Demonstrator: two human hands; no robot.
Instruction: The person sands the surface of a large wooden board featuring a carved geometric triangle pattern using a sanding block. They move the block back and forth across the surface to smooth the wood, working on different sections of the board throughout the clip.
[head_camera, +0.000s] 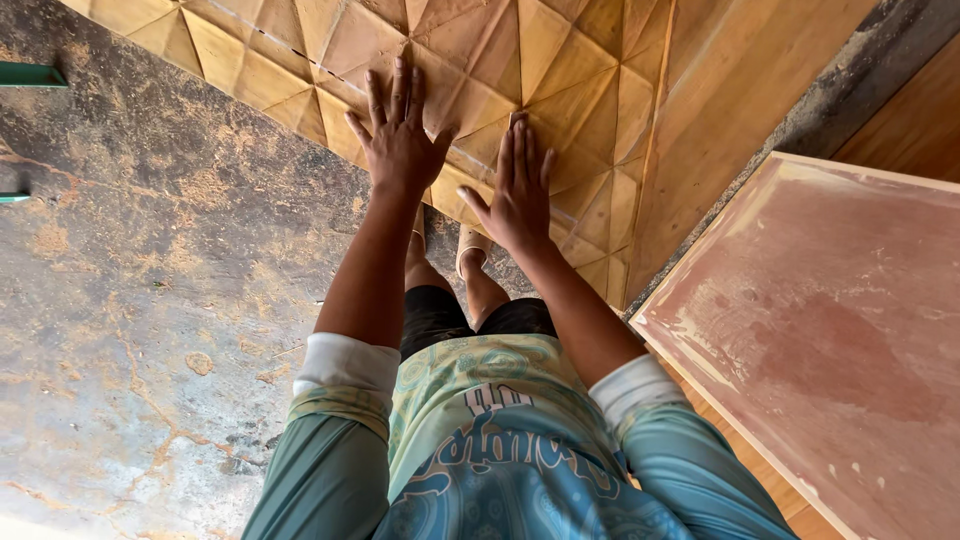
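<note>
Carved wooden panel (560, 70), faceted with raised triangles, leaning upright ahead of the person, its lower edge on the stained concrete floor (150, 300); left hand (398, 140) flat against it, fingers spread wide, right hand (518, 195) just beside and lower, palm pressed on, fingers close together, nothing pinched or gripped. Reddish board (830, 320) lying at the right, near the panel's plain wooden frame; two sandalled feet (470, 250) below the hands, close to the panel's base
</note>
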